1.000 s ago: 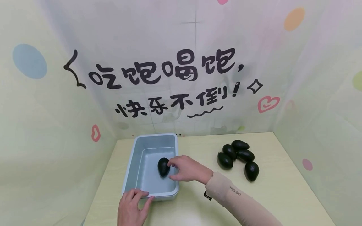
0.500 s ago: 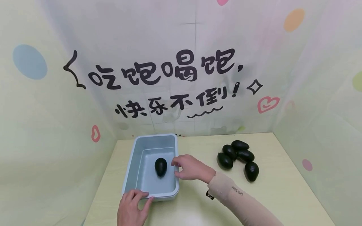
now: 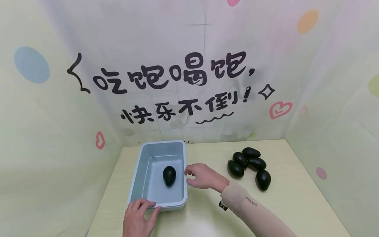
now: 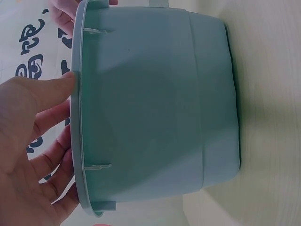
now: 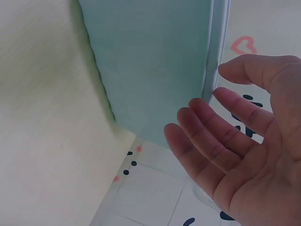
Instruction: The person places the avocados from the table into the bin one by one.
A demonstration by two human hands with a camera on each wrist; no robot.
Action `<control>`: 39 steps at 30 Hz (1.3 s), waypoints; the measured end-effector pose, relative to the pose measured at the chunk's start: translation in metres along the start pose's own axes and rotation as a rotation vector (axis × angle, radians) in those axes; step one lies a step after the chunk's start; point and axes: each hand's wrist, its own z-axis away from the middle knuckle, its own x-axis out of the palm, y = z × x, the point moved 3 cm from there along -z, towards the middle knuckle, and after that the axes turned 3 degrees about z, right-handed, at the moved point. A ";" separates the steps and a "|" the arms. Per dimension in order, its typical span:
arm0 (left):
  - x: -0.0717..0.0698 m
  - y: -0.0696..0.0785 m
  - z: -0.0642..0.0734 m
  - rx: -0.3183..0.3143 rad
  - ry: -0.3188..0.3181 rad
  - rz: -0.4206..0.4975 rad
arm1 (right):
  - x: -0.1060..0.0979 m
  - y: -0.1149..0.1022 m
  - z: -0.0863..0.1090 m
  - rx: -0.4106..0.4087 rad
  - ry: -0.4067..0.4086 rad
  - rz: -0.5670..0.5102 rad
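One dark avocado lies inside a light-blue plastic bin. My left hand holds the bin's near rim at its left corner; in the left wrist view, the thumb meets the rim and the fingers reach behind it. Just outside the bin's right rim is my right hand, palm bare, fingers loosely bent and holding nothing. In the right wrist view its fingertips hang in front of the bin's side wall. The bin's wall hides the avocado from both wrist views.
Several more avocados lie clustered on the right of the pale wooden table, one slightly nearer. A printed cloth backdrop with dark lettering stands around the table's back and sides.
My right hand has let go of the avocado, which rocked slightly on the bin's floor. That hand has drawn back rightward over the rim. The left hand stays put.
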 end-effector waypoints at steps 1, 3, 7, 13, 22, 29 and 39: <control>0.000 0.000 0.000 0.003 0.005 0.004 | 0.000 0.001 0.000 0.002 0.000 -0.004; 0.000 -0.001 0.000 0.009 0.014 0.012 | 0.001 0.004 0.001 0.007 0.002 -0.019; 0.000 -0.001 0.001 0.022 0.030 0.016 | 0.001 0.011 0.001 0.025 0.014 -0.016; 0.000 -0.001 0.002 0.013 0.027 0.009 | 0.005 0.025 0.005 0.073 -0.003 -0.032; 0.000 -0.002 0.001 0.018 0.030 0.013 | 0.013 0.042 0.010 0.140 -0.033 -0.067; -0.001 -0.001 0.000 0.014 0.031 0.008 | 0.014 0.051 0.013 0.164 -0.018 -0.052; -0.003 0.000 -0.001 0.009 0.021 0.009 | 0.010 0.069 0.023 0.195 0.013 -0.075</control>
